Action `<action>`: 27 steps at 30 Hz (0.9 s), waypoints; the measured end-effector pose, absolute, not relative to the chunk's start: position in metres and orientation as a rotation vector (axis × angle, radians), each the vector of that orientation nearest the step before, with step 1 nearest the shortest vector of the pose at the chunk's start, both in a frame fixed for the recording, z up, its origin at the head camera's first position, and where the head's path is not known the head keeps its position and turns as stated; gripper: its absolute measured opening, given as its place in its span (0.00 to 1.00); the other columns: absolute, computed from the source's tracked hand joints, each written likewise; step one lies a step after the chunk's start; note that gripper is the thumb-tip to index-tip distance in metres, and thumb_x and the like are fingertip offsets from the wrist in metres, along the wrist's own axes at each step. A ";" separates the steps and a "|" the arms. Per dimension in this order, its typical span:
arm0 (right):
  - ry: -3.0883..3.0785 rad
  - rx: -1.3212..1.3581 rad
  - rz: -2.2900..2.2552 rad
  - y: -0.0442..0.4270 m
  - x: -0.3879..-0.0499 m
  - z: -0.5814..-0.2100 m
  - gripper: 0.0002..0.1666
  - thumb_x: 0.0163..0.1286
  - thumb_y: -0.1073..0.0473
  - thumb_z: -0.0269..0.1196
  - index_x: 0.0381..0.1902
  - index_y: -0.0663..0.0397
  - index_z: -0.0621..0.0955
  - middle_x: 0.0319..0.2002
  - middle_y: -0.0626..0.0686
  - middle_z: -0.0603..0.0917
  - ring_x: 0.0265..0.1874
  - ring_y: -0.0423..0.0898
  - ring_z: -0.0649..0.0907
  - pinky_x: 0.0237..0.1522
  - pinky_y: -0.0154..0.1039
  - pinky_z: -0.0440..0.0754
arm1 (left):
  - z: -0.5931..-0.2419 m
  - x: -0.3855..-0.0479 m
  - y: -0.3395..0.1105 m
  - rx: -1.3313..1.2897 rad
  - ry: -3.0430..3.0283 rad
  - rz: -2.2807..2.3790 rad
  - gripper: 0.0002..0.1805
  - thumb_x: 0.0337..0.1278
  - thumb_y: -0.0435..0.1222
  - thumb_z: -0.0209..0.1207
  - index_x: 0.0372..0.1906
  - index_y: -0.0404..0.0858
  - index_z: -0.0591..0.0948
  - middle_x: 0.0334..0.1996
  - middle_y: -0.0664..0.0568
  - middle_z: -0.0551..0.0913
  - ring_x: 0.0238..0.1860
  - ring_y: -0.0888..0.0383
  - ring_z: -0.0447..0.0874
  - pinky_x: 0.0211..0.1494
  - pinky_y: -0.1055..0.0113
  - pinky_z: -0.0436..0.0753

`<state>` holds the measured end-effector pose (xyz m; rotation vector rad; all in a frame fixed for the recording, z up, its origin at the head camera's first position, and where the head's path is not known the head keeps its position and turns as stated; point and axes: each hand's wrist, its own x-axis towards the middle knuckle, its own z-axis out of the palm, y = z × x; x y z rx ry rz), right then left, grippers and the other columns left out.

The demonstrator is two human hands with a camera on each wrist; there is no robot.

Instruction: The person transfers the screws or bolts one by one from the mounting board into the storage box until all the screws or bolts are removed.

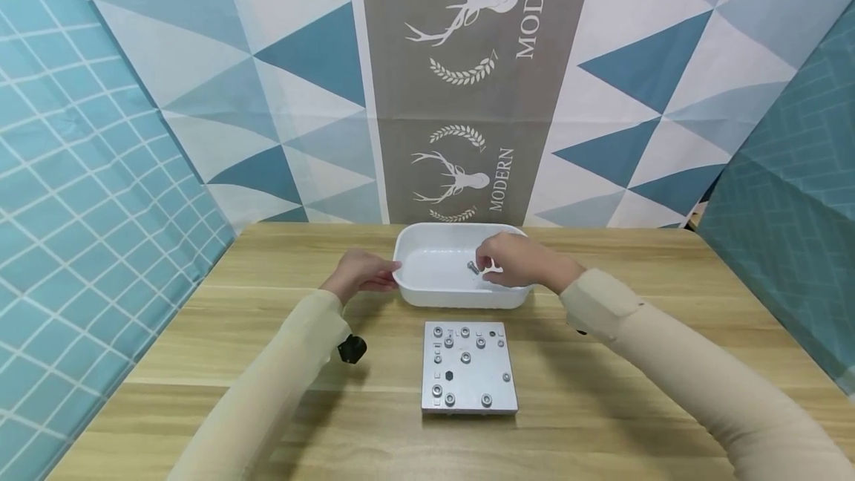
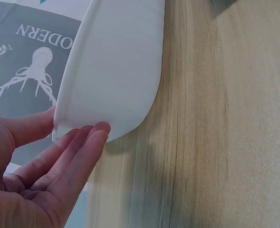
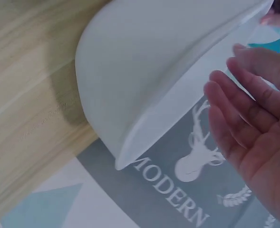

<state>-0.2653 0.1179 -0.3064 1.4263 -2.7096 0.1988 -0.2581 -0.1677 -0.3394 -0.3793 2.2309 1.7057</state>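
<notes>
A white plastic tray (image 1: 427,298) stands on the table with at least one small metal bolt (image 1: 473,267) lying inside. At the tray's left end my left hand (image 1: 363,272) pinches the rim, thumb on the rim and fingers against the outer wall; the left wrist view shows this hand (image 2: 49,175) closely. My right hand (image 1: 517,260) reaches over the tray's right side, just right of the bolt. In the right wrist view that hand (image 3: 256,104) has loosely bent fingers with nothing visible between them. Part of the tray's inside is hidden behind it.
A silver metal plate (image 1: 476,371) with several socket-head bolts and some holes lies in front of the tray. The wooden table (image 1: 280,273) meets a patterned cloth backdrop (image 1: 461,95) behind. Blue tiled cloth (image 1: 87,169) hangs at the left, teal cloth (image 1: 795,191) at the right.
</notes>
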 end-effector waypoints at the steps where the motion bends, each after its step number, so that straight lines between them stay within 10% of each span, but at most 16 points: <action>1: -2.666 1.443 0.203 0.119 -0.260 -0.307 0.04 0.56 0.64 0.69 0.28 0.54 0.82 0.26 0.48 0.83 0.27 0.40 0.77 0.31 0.33 0.81 | -0.339 -0.258 -0.168 -0.381 2.232 1.708 0.21 0.57 0.34 0.64 0.50 0.22 0.78 0.20 0.50 0.85 0.22 0.60 0.86 0.47 0.60 0.89; 27: -2.103 1.692 -0.079 0.145 -0.192 -0.344 0.11 0.54 0.56 0.69 0.37 0.46 0.80 0.42 0.47 0.78 0.42 0.43 0.76 0.42 0.37 0.76 | -0.340 -0.259 -0.167 -0.388 2.219 1.741 0.22 0.57 0.33 0.64 0.51 0.21 0.77 0.20 0.50 0.85 0.22 0.59 0.86 0.42 0.63 0.90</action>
